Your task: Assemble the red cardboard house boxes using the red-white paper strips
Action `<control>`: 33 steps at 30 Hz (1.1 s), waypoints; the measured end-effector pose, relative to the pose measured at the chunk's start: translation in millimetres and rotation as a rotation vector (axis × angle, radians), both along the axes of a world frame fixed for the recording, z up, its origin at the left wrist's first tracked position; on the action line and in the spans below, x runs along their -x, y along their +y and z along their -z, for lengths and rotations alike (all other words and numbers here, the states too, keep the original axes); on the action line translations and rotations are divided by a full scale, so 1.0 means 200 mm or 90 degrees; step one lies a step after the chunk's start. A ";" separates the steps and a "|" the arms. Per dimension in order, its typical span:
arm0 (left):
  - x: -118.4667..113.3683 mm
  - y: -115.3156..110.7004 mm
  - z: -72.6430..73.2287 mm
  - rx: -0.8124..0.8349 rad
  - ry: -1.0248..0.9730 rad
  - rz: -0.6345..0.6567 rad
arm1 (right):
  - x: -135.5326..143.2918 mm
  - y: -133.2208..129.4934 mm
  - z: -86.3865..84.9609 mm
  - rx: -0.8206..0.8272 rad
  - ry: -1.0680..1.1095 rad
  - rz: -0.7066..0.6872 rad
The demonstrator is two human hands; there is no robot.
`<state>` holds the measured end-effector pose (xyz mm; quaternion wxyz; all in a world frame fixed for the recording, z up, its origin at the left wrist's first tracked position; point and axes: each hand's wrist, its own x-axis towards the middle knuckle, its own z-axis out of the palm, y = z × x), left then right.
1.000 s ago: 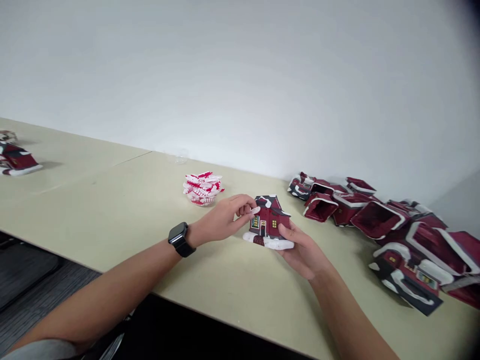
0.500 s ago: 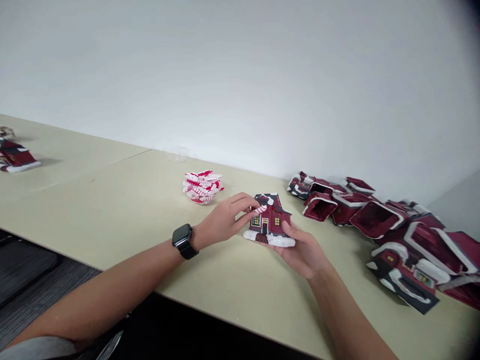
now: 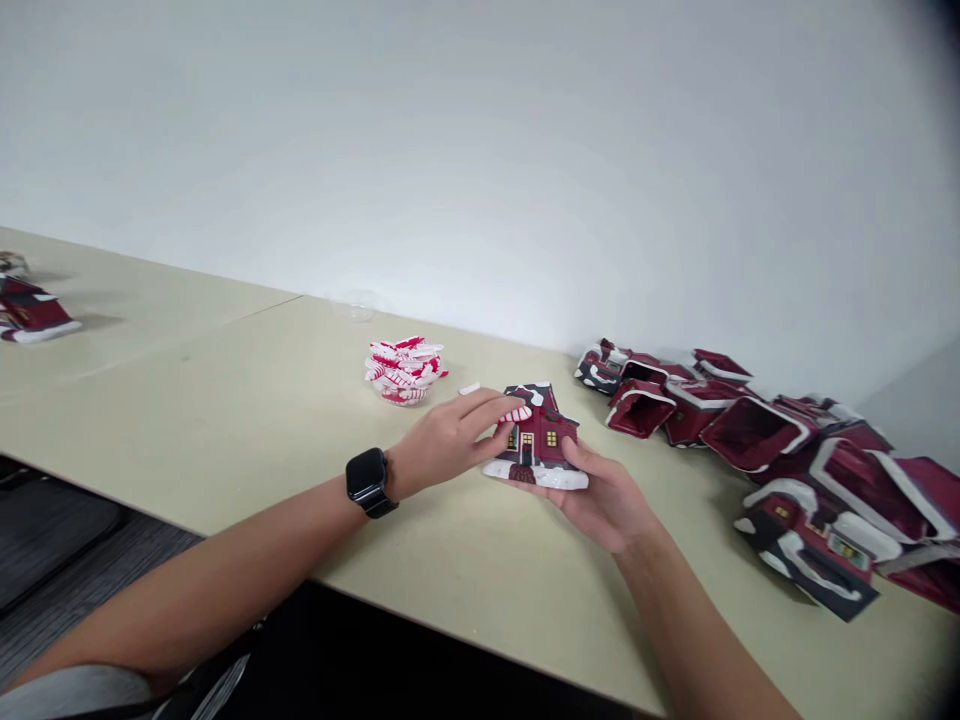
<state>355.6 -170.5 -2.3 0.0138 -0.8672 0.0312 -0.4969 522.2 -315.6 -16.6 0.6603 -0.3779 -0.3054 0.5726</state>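
My right hand (image 3: 604, 492) is wrapped round the lower right side of a small red house (image 3: 550, 457) with a dark, snow-patched roof and a white base. The house is upright above the table, its front with yellow windows towards me. Between the fingers of my left hand (image 3: 450, 437) is a red-and-white striped piece (image 3: 517, 413), held against the upper left of the house front. A white tip of something (image 3: 469, 388) shows just behind my left hand. Further left, a clear bowl (image 3: 405, 398) is heaped with red-and-white striped pieces.
Many red houses lie piled on the right side of the table (image 3: 420, 560), several with open hollow bottoms (image 3: 754, 436). Another red house (image 3: 36, 308) stands at the far left. A clear plastic item (image 3: 360, 308) lies by the wall (image 3: 450, 170).
My left fingers and the striped piece have shifted slightly left and tilted on the house front. The house has moved a little left. A white tip now shows behind my left hand.
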 end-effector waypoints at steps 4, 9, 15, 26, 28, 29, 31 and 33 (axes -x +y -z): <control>0.00 -0.01 0.00 -0.006 0.003 0.034 | 0.00 0.00 0.00 -0.014 0.013 -0.024; 0.00 0.00 0.01 0.032 -0.009 0.041 | -0.01 0.00 0.01 -0.022 0.019 -0.044; -0.01 -0.01 0.03 0.079 -0.010 0.031 | 0.00 0.00 0.00 -0.002 0.029 -0.039; 0.00 0.04 0.02 0.010 0.064 0.059 | 0.00 0.00 0.00 0.016 0.016 -0.055; 0.00 0.03 0.02 0.008 0.064 0.052 | 0.00 -0.01 0.00 0.016 0.015 -0.052; 0.00 0.03 0.01 0.006 0.061 0.049 | 0.00 -0.01 0.00 0.014 0.016 -0.050; 0.00 0.02 0.00 0.008 0.051 0.044 | 0.00 0.00 0.00 0.014 0.019 -0.049; 0.00 0.02 0.00 0.020 0.050 0.046 | 0.00 0.00 0.00 0.018 0.020 -0.047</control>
